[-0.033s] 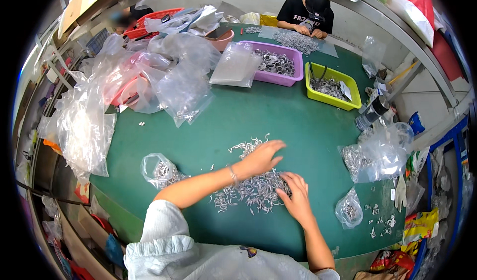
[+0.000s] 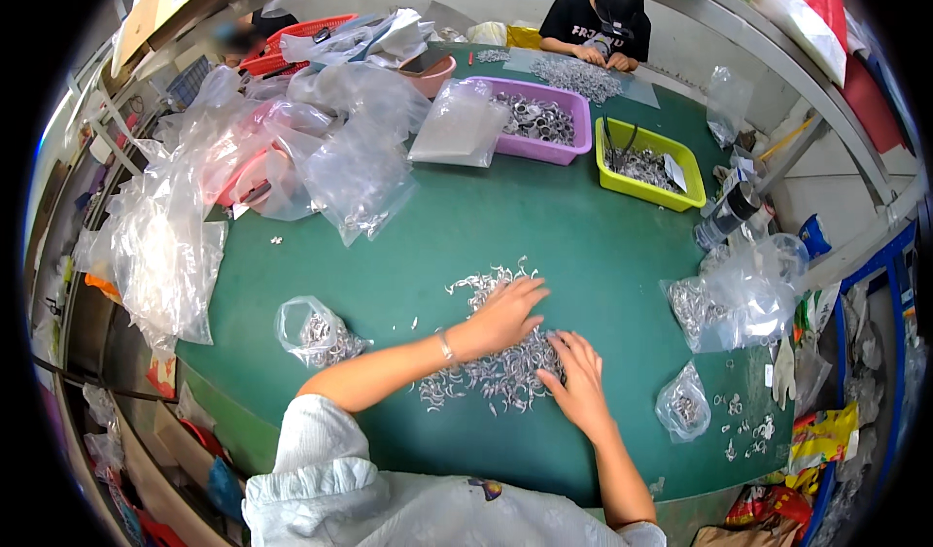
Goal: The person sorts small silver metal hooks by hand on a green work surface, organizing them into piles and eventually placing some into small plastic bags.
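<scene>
Small curved silvery metal pieces (image 2: 486,384) lie in a loose pile on the green table, with a smaller heap of such pieces (image 2: 483,283) just beyond. My left hand (image 2: 505,312) reaches across the pile, palm down and fingers stretched to the right, over the gap between the two heaps. At the pile's right edge rests my right hand (image 2: 580,380), its fingers apart and touching the outer pieces. No piece shows gripped in either hand; what lies under the left palm is hidden. Left of the pile, an open clear plastic bag (image 2: 301,325) holds more metal pieces.
A purple bin (image 2: 544,155) and a yellow-green bin (image 2: 646,193) of metal parts stand at the back. Plastic bags (image 2: 360,178) crowd the left. On the right are a small filled bag (image 2: 683,406), a bottle (image 2: 729,212) and loose parts. Another person (image 2: 598,32) sits opposite.
My left hand has shifted slightly left and toward me, with its fingers a little lower. My right hand has barely moved.
</scene>
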Demonstrator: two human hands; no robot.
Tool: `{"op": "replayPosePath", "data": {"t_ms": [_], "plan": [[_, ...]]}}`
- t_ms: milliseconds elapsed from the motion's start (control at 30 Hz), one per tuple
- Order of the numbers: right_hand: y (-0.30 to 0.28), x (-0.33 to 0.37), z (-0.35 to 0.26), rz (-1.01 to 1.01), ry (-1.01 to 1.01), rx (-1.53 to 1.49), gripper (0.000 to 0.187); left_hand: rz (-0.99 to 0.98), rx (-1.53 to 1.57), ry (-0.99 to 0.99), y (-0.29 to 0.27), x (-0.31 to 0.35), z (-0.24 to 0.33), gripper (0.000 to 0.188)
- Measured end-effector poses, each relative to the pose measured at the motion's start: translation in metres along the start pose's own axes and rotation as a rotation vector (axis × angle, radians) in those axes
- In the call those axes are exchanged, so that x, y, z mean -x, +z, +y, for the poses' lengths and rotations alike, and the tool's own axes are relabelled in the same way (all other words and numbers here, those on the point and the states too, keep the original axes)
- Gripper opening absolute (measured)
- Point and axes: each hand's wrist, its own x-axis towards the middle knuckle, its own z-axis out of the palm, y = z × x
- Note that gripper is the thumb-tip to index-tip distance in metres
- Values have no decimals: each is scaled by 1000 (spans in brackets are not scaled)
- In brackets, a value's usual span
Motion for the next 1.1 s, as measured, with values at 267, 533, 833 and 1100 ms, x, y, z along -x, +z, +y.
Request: {"op": "replayPosePath", "data": {"t_ms": [267, 533, 833, 1100], "plan": [[39, 33, -1, -166, -61, 278, 73, -91, -365, -16, 27, 111, 27, 51], [16, 72, -11, -260, -118, 259, 59, -60, -511, -112, 21, 155, 35, 41], [34, 73, -18, -138, -69, 245, 64, -45, -369, -44, 44, 141, 63, 59], [22, 97, -15, -152, -165, 37, 47, -108, -234, -63, 39, 168, 73, 53]]}}
